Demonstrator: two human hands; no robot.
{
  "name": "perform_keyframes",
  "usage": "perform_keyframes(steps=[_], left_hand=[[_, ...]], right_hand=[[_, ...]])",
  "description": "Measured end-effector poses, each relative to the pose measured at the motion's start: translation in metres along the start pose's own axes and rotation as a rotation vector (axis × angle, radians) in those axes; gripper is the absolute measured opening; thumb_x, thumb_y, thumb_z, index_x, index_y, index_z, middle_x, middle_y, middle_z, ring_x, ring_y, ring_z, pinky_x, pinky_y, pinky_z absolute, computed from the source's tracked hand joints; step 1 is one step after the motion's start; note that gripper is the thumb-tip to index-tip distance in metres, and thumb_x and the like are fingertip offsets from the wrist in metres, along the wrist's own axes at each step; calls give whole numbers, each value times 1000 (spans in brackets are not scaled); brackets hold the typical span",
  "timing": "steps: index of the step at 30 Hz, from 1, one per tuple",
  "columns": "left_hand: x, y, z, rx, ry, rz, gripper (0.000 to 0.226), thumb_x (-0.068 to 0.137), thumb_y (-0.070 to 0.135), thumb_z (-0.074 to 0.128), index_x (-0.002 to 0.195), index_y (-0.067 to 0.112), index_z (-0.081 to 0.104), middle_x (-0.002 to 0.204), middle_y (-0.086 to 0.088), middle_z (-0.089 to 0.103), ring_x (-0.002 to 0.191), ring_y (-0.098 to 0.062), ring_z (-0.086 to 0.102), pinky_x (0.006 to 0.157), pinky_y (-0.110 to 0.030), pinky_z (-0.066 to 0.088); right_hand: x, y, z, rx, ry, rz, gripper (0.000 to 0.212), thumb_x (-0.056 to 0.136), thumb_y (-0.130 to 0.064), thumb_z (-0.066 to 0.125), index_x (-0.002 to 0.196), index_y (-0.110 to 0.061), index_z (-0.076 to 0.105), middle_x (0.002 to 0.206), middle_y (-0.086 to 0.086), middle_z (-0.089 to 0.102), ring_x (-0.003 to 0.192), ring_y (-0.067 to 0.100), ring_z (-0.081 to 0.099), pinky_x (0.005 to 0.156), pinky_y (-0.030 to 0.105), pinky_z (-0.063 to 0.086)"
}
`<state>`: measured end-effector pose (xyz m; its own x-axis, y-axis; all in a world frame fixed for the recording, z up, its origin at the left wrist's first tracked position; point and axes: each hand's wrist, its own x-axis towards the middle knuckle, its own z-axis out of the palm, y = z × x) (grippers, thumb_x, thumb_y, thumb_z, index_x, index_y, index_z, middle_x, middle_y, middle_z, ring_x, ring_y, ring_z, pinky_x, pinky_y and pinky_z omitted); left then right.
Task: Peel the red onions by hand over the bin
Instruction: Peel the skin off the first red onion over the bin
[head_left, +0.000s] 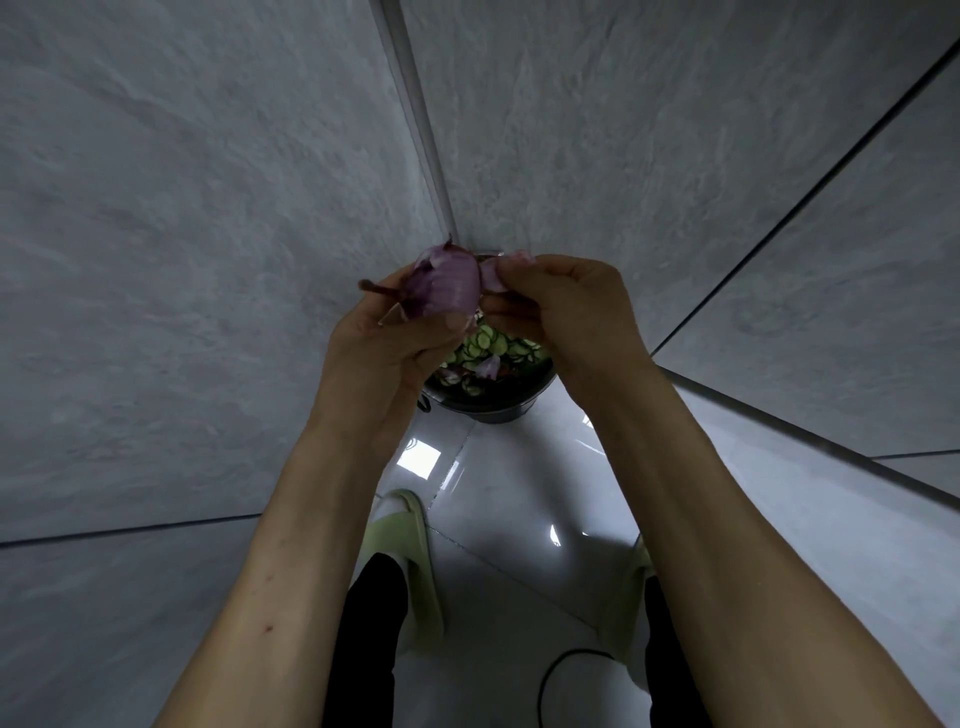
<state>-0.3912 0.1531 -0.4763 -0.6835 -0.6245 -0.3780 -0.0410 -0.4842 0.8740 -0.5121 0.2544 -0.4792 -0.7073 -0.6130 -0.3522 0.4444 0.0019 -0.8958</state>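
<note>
Overhead, both bare forearms reach forward and meet in the middle of the view, above a dark bin (511, 408) standing in the far corner of two grey tiled walls. The left hand (387, 340) curls its fingers round a red onion (445, 288), cupping it from below, dry stem pointing left. Just right of it, the right hand (563, 306) pinches a loose flap of purple skin (491, 278) between thumb and fingertips, still joined to the onion. Inside the bin lie cucumber slices (498, 345) and a fallen piece of onion skin (488, 366). Nearer, on the glossy white floor, green slippers (415, 551) show below the arms.
</note>
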Motion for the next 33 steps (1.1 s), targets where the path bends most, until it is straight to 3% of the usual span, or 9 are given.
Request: perform_keyframes(steps=[2,5,7,10,15,19,23,27,33], left_hand=[[1,-2,1,-23,-3,-23,54,66,-3,68,120,2,65,117,-12,72,102,-22,73,91,-30,58],[2,-4,0,-5,16,-17,58,71,-7,68,129,-2,61,124,-15,70,108,-24,71,96,-33,57],[2,-4,-3,25,55,13,63,73,-13,71,134,2,58,122,-12,71,109,-24,71,100,-40,56],[4,-3,-4,120,109,64,59,66,1,76,122,16,63,104,2,76,108,-21,72,103,-45,54],[3,-4,2,279,103,73,64,62,27,88,121,8,69,111,-8,76,105,-21,73,94,-36,57],[3,-7,1,146,143,-1,30,85,6,76,114,11,70,104,-4,78,99,-17,75,84,-29,59],[5,-5,1,-30,124,-95,25,85,1,68,110,3,68,98,-8,77,93,-18,75,91,-34,60],[1,0,3,-159,107,-136,29,70,9,70,98,4,69,89,-6,77,89,-18,75,90,-34,60],[2,-1,0,-208,128,-200,18,94,1,59,108,-1,68,103,-13,75,104,-25,71,96,-38,58]], right_hand=[[0,1,0,-77,-11,-11,15,93,-11,63,86,-4,74,76,10,74,70,19,72,68,28,60],[0,5,2,-236,-28,-78,26,90,-28,69,86,-3,76,82,18,74,80,32,73,79,46,60],[1,10,3,-321,-16,-152,31,87,-33,71,87,-2,76,82,23,72,81,40,70,77,57,56],[2,13,2,-315,50,-189,11,89,-23,69,85,-17,79,77,9,75,76,28,73,77,52,58],[3,15,9,-516,123,-330,23,91,-19,65,75,-6,77,64,6,71,62,23,70,65,44,56],[4,13,10,-357,64,-171,24,94,-11,62,73,-8,73,62,6,71,60,22,71,67,41,61],[3,8,12,-115,31,33,22,95,-4,58,76,-4,69,57,3,66,51,11,64,55,21,57],[5,8,11,-40,44,111,20,95,-3,58,77,-1,67,63,9,65,53,15,63,56,23,58],[9,16,13,-130,107,104,26,94,-8,59,70,-8,67,56,2,64,57,18,63,64,36,60]])
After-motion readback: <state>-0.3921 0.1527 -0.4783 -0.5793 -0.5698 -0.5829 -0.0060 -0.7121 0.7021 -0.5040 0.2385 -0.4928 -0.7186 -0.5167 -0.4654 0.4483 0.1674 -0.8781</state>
